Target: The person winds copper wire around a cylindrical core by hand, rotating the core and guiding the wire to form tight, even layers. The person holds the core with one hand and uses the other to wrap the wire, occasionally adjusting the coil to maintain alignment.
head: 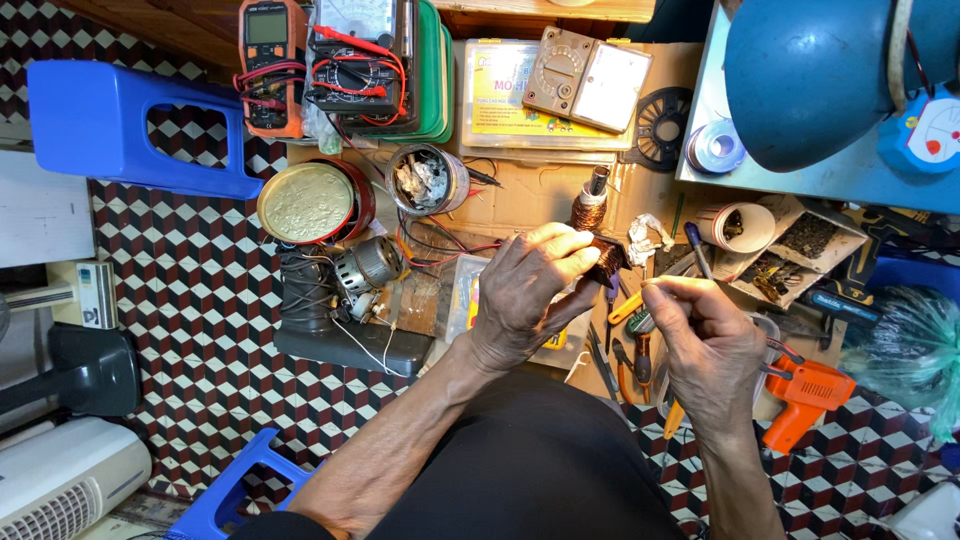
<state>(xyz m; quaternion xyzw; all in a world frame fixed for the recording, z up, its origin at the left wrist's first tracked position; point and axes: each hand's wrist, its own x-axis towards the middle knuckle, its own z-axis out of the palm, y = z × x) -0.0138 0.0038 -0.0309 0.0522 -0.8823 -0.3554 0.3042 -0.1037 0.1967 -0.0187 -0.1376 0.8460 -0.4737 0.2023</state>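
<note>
Head view, centre of frame: left hand (525, 295) clamped around a copper-wound coil (606, 258), steadying it for work. Right hand (703, 338), lower right, fingers pinched together on something too fine to identify, apart from the left. Orange soldering gun (808, 396) lay nearby; multimeters (315, 60) upper left.

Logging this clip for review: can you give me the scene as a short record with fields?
setting: cluttered cardboard work surface over a patterned tile floor
left hand: left hand holds a copper wire coil
right hand: right hand pinches something thin beside the coil; too small to tell
nearby: orange meter, round tin, orange soldering gun, pliers
</note>
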